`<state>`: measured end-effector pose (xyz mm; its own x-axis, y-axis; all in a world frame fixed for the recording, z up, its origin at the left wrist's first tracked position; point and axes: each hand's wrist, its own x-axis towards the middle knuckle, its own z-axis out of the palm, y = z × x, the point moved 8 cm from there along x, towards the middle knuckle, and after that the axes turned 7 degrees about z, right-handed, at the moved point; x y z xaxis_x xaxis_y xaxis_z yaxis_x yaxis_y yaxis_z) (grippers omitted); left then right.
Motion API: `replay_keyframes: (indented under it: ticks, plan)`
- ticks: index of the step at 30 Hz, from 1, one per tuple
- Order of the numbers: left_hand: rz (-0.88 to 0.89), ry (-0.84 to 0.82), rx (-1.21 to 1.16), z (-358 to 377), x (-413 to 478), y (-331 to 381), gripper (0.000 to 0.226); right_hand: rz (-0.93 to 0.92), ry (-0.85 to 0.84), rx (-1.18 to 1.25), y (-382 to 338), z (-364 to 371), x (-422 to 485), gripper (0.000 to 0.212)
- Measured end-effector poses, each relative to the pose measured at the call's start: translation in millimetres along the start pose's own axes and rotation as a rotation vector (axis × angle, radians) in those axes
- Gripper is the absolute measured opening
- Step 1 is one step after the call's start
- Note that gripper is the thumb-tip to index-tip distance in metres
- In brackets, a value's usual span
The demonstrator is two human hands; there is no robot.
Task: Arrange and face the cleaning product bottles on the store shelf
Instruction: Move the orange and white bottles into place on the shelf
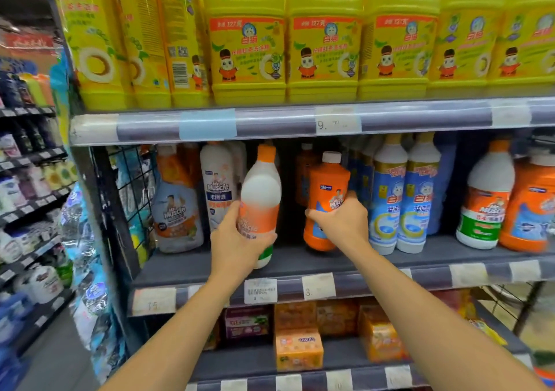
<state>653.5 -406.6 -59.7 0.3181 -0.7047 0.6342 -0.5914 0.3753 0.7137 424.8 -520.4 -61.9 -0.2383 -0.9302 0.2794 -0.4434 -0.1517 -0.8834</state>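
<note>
My left hand [237, 242] grips a white bottle with an orange cap and orange label [260, 192], held tilted just above the middle shelf [300, 263]. My right hand [342, 221] is wrapped around the lower half of an orange bottle with a white cap [327, 186], which stands on the same shelf a little to the right. Between the two bottles there is a dark gap. Two blue-and-white bottles [401, 198] stand upright just right of the orange one.
A white Mr Muscle bottle [217, 186] and a refill pouch [177, 210] stand left of my hands. More orange and white bottles [507, 201] fill the far right. Yellow jugs [324, 39] line the top shelf; soap boxes [297, 348] sit below. A wire side panel [132, 186] closes the left end.
</note>
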Motion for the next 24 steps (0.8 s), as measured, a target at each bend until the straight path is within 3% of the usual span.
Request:
replay_keyframes:
  ticks: [8,15,24]
  plan:
    - [-0.096,0.059,0.019,32.5,40.4,-9.9,0.056,0.057,-0.121,-0.002,5.6,39.4,55.0,0.058]
    - [-0.132,0.102,0.024,43.3,53.9,-21.9,0.056,0.039,-0.176,0.052,6.4,78.3,97.4,0.059]
    - [-0.129,0.104,0.017,53.7,57.0,-26.0,0.057,0.041,-0.124,0.094,21.9,96.4,116.5,0.063]
